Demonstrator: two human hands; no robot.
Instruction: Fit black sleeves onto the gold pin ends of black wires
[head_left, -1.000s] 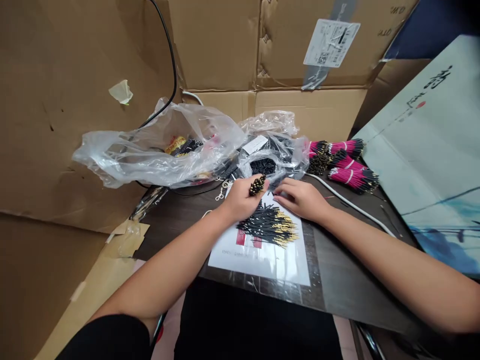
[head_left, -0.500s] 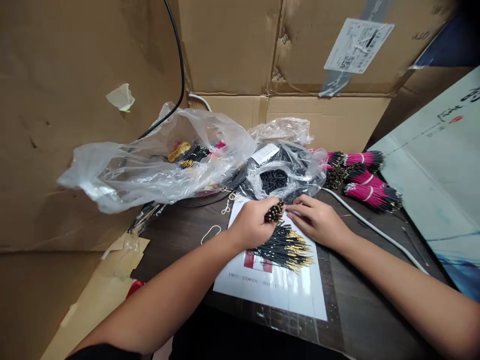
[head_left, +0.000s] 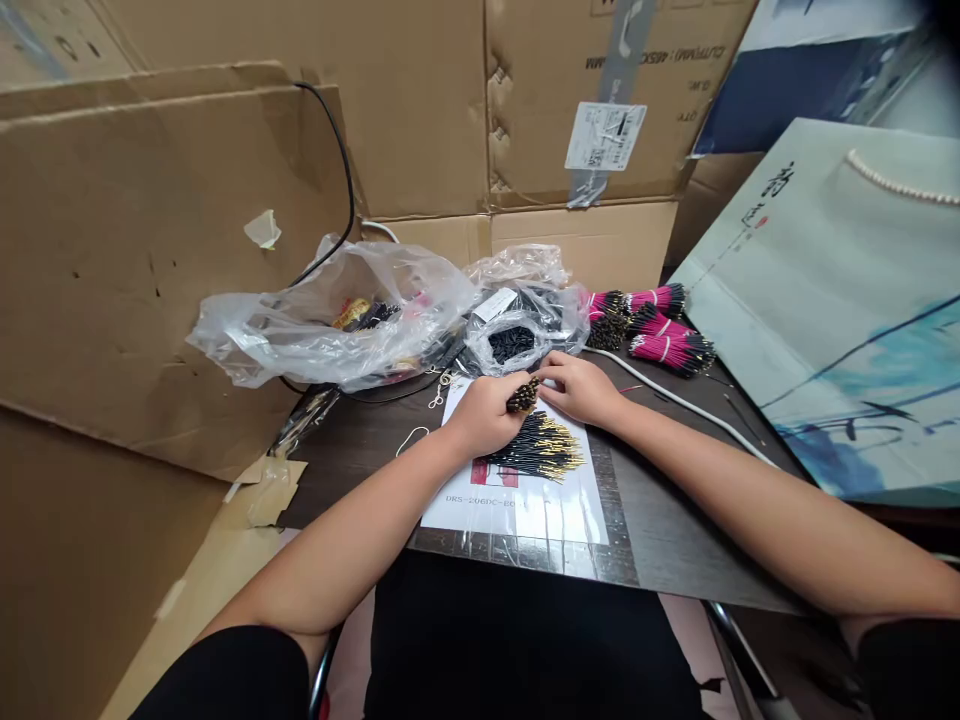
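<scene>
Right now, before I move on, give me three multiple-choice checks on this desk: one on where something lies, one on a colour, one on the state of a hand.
1. Where do the loose black wires with gold tips lie?
A) On the printed white sheet
B) Inside the clear plastic bag
C) On the cardboard flap

2. What colour are the sleeves on the wire bundles at the right of the desk?
A) Blue
B) Magenta pink
C) Green

3. What is the left hand doing?
A) Lying open and empty
B) Pressing on the white cable
C) Gripping a tight bunch of wire ends

1: A, the wires fan across the sheet just below the hands.
2: B, pink sleeves show clearly on the bundles.
3: C, its fingers close around the bunch, whose ends stick out past them.
</scene>
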